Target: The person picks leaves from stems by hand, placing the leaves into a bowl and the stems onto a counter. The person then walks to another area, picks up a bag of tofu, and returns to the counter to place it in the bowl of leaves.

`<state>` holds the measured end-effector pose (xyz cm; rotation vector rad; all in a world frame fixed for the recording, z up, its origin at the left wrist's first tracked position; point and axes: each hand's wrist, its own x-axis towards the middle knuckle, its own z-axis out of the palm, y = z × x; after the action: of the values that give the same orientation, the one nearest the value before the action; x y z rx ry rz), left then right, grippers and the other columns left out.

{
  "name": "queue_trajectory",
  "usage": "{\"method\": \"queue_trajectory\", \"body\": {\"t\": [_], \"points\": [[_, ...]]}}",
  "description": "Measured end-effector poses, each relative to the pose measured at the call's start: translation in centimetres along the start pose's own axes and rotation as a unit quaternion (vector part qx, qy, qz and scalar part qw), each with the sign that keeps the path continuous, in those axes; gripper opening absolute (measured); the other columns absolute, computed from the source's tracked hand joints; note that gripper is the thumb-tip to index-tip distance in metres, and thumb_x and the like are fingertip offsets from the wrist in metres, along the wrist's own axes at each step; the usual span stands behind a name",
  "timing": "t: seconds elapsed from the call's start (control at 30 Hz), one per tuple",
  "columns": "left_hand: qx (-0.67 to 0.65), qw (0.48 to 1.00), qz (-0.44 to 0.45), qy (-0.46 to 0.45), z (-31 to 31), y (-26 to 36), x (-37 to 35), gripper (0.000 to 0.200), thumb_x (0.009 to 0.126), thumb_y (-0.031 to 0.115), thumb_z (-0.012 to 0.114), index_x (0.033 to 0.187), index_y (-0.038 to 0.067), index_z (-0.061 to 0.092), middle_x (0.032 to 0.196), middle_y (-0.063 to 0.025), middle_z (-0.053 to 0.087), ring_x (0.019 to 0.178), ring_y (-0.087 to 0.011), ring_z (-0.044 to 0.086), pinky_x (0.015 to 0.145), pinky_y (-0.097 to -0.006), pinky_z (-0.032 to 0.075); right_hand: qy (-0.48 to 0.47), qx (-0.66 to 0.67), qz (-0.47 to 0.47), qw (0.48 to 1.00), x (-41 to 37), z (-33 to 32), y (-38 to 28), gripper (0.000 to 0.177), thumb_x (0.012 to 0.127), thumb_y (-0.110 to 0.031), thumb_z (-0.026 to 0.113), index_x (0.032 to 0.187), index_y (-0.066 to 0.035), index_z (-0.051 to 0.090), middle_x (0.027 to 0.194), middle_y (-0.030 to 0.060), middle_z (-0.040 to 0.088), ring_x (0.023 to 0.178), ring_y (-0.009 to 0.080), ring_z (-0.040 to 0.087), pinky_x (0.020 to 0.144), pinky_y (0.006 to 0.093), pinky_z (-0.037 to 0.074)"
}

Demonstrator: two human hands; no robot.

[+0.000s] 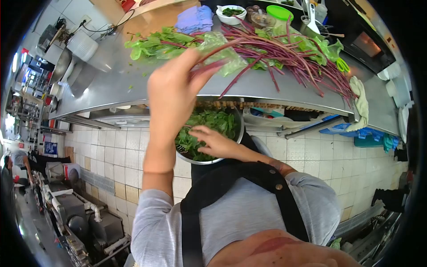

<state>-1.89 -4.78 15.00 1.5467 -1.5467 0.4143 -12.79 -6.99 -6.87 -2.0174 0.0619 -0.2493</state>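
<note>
My left hand is raised over the front edge of the steel counter, its fingers closed on purple stems. Lower down, my right hand is over a metal bowl of green leaves, fingers apart and touching or just above the leaves. The bowl sits at my lap, below the counter edge. A long heap of purple-stemmed greens spreads across the counter, with a clear plastic bag among it. More leafy tops lie to the left.
On the steel counter are a folded blue cloth, a white bowl of greens, a green lid and a pale towel. Below is a shelf with several items. Another person is at far left.
</note>
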Motion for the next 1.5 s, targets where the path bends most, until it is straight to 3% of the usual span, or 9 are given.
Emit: {"method": "queue_trajectory", "body": {"t": [0.1, 0.27, 0.47, 0.63, 0.8, 1.03, 1.23, 1.4, 1.5], "points": [[0.118, 0.981, 0.118, -0.101, 5.7, 0.2, 7.1, 0.033, 0.081, 0.025, 0.073, 0.105, 0.005, 0.063, 0.077, -0.0126, 0.066, 0.079, -0.0287, 0.067, 0.07, -0.0359, 0.051, -0.024, -0.017, -0.009, 1.0, -0.7, -0.4, 0.2, 0.058, 0.082, -0.009, 0.068, 0.135, -0.004, 0.046, 0.139, 0.0189, 0.038, 0.11, 0.0352, 0.057, 0.091, 0.0403, 0.049], [-0.044, 0.951, 0.276, -0.13, 17.2, -5.1, 12.7, 0.045, 0.085, 0.045, 0.064, 0.109, 0.006, 0.06, 0.101, -0.0165, 0.065, 0.09, -0.0379, 0.061, 0.078, -0.0445, 0.048, -0.017, -0.079, -0.049, 0.996, -1.4, -1.2, 0.6, 0.054, 0.081, -0.01, 0.068, 0.131, -0.005, 0.049, 0.137, 0.0195, 0.039, 0.109, 0.0359, 0.057, 0.091, 0.0406, 0.049], [0.178, 0.971, -0.041, -0.156, 13.1, -9.9, 10.4, 0.045, 0.091, 0.043, 0.054, 0.092, 0.0, 0.068, 0.088, -0.0243, 0.067, 0.086, -0.0405, 0.065, 0.074, -0.0501, 0.051, -0.045, -0.07, -0.054, 0.995, -2.8, -1.2, 2.0, 0.051, 0.081, -0.01, 0.068, 0.128, -0.004, 0.051, 0.133, 0.0193, 0.04, 0.104, 0.036, 0.059, 0.09, 0.0412, 0.049], [0.31, 0.881, -0.284, -0.217, 9.4, -15.9, 7.6, 0.049, 0.085, 0.047, 0.06, 0.103, 0.001, 0.068, 0.103, -0.0245, 0.067, 0.098, -0.0391, 0.065, 0.082, -0.0471, 0.051, -0.059, -0.059, -0.068, 0.994, -3.2, -1.0, 1.9, 0.047, 0.082, -0.012, 0.068, 0.125, -0.004, 0.053, 0.133, 0.0171, 0.041, 0.1, 0.0356, 0.06, 0.087, 0.0425, 0.05], [0.259, 0.874, -0.347, -0.22, 11.2, -19.2, 6.1, 0.057, 0.079, 0.051, 0.065, 0.107, 0.001, 0.067, 0.108, -0.0253, 0.065, 0.101, -0.0409, 0.063, 0.087, -0.0457, 0.05, -0.084, -0.054, -0.044, 0.994, -3.1, -0.7, 1.1, 0.046, 0.081, -0.012, 0.069, 0.124, -0.004, 0.053, 0.132, 0.0162, 0.042, 0.101, 0.036, 0.06, 0.087, 0.0425, 0.049], [0.15, 0.901, -0.379, -0.15, 10.7, -19.9, 3.2, 0.05, 0.073, 0.047, 0.07, 0.082, -0.002, 0.072, 0.09, -0.0263, 0.068, 0.093, -0.0382, 0.066, 0.083, -0.0425, 0.051, -0.1, -0.022, -0.074, 0.992, -3.3, -0.9, 0.1, 0.036, 0.081, -0.008, 0.067, 0.115, -0.003, 0.06, 0.122, 0.0152, 0.05, 0.101, 0.0342, 0.06, 0.088, 0.0417, 0.049], [0.066, 0.9, -0.416, -0.116, 11.3, -21.4, 2.8, 0.044, 0.07, 0.042, 0.074, 0.068, -0.001, 0.071, 0.072, -0.0202, 0.068, 0.074, -0.0314, 0.068, 0.074, -0.0391, 0.051, 0.14, -0.045, -0.261, 0.954, 1.0, -8.2, -5.0, 0.007, 0.082, -0.005, 0.063, 0.089, -0.002, 0.064, 0.093, 0.0104, 0.06, 0.085, 0.0272, 0.063, 0.075, 0.036, 0.052], [0.016, 0.897, -0.439, -0.048, 11.7, -22.7, 2.2, 0.04, 0.07, 0.036, 0.077, 0.069, -0.003, 0.069, 0.066, -0.0121, 0.066, 0.063, -0.0234, 0.063, 0.065, -0.0362, 0.049, 0.309, -0.211, -0.196, 0.906, 5.7, -14.5, -7.0, 0.02, 0.081, -0.01, 0.067, 0.1, -0.003, 0.065, 0.112, 0.0144, 0.06, 0.105, 0.0339, 0.059, 0.09, 0.0407, 0.049], [-0.179, 0.874, -0.445, 0.077, 12.2, -24.0, 1.8, 0.029, 0.072, 0.026, 0.079, 0.071, 0.0, 0.066, 0.066, -0.0049, 0.062, 0.056, -0.0152, 0.053, 0.057, -0.0314, 0.043, 0.273, -0.399, -0.154, 0.862, 8.7, -16.8, -3.7, 0.026, 0.081, -0.015, 0.067, 0.104, -0.002, 0.065, 0.115, 0.0188, 0.06, 0.102, 0.0368, 0.061, 0.088, 0.0426, 0.05]]}}
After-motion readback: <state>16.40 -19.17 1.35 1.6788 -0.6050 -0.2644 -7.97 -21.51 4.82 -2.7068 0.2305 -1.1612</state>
